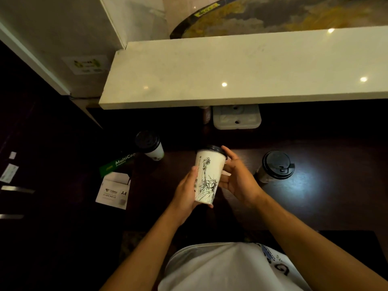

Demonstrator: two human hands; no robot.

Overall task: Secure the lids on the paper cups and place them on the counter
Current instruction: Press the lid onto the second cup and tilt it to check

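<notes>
Altogether three lidded cups, one cup (206,175) between left hand (185,194), right hand (237,177)

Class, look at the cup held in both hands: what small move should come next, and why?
Probably lift the cup up onto the counter. Its black lid already seems seated, the left hand and right hand grip its sides, and the pale counter ahead has free space.

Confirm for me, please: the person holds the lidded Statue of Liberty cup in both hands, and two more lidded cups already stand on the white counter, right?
Not quite. The head view shows the white counter bare of cups. The two other lidded cups, left cup and right cup, stand on the dark lower surface. The rest holds: left hand and right hand hold the lidded Statue of Liberty cup.
</notes>
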